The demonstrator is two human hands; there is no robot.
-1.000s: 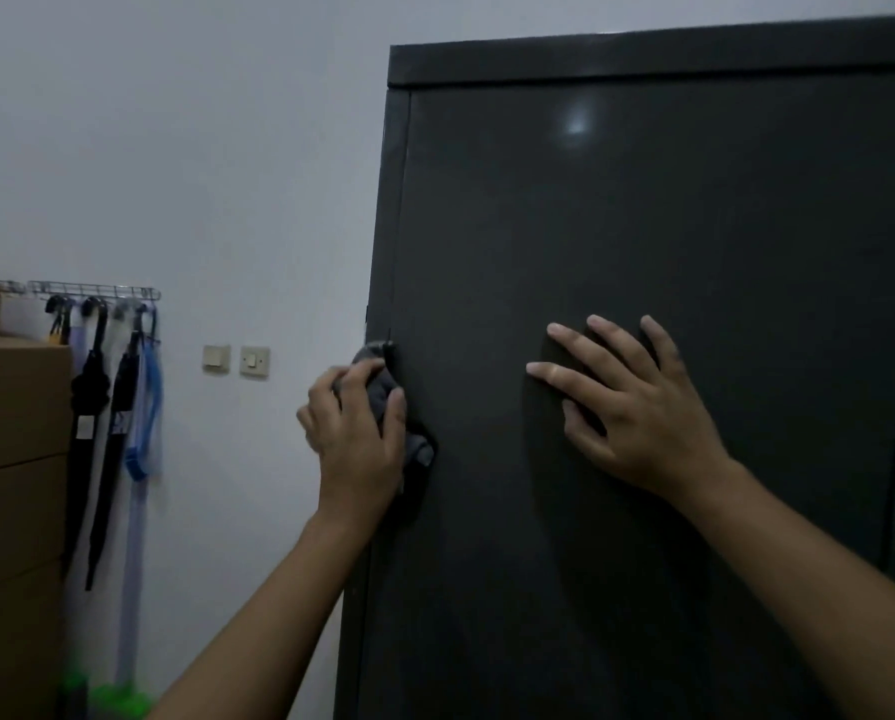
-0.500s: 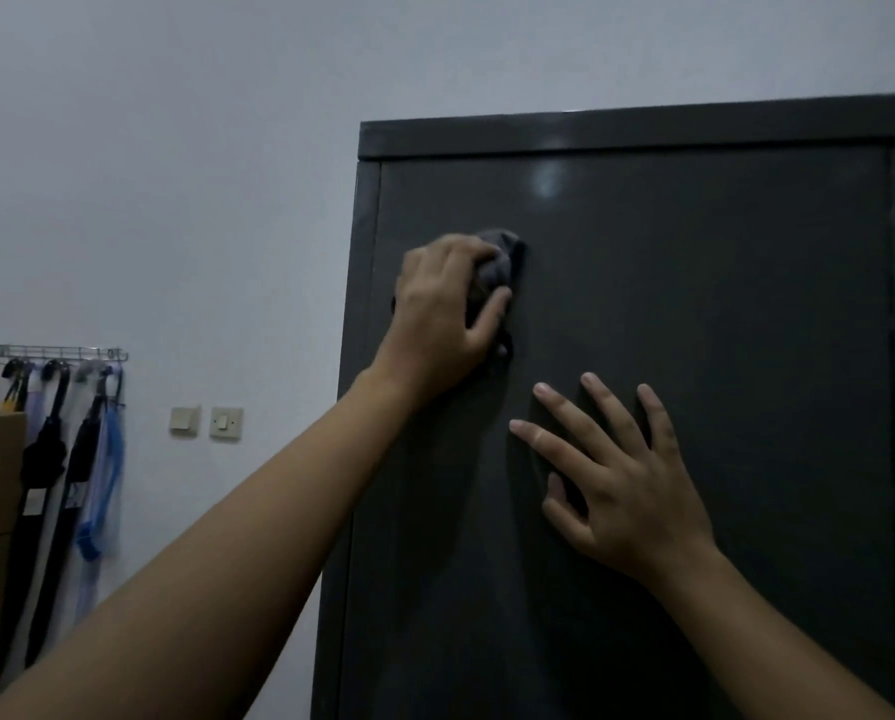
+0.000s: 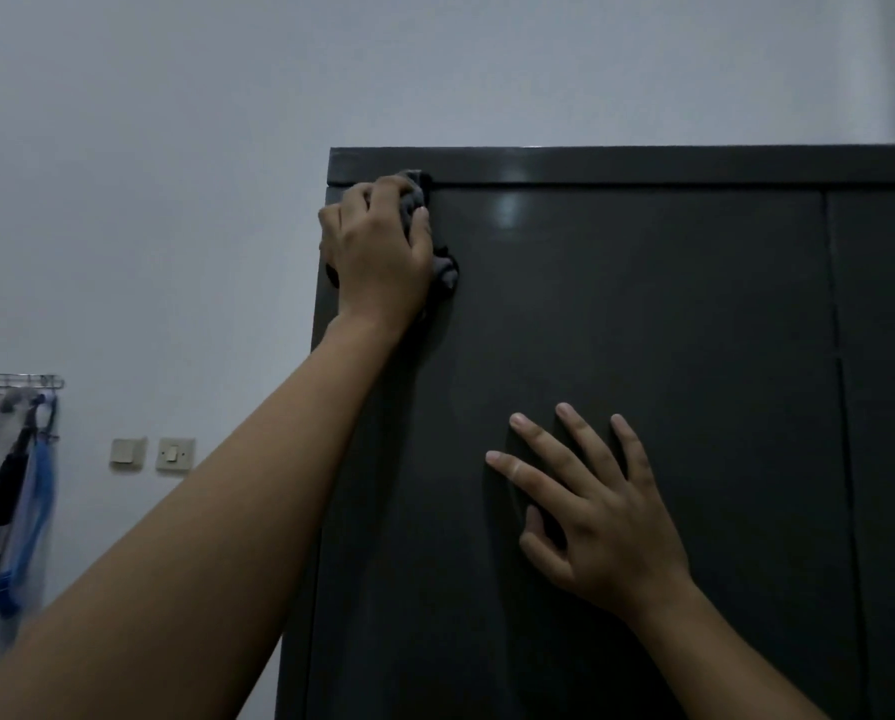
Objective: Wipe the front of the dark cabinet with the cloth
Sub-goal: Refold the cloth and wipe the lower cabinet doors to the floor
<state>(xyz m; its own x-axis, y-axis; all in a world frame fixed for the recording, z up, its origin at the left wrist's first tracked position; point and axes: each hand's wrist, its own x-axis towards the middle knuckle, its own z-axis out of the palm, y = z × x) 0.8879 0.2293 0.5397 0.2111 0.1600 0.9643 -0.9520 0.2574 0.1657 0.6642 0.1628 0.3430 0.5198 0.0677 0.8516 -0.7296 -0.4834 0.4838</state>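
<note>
Left hand (image 3: 377,246) grips a bunched grey cloth (image 3: 446,266) and presses it to the cabinet (image 3: 694,314) front at the top left corner, just under the top rail (image 3: 642,166). Right hand (image 3: 603,519) lies flat on the front lower down, fingers spread wide, holding nothing; probably a brace.

Judgement: upper-edge pass in hand. Flatten the cloth for wider contact. Hold even pressure, sweep rightward along the rail, then work down in overlapping rows. Lift the bracing hand off wiped areas, since the glossy surface likely shows fingerprints.
</note>
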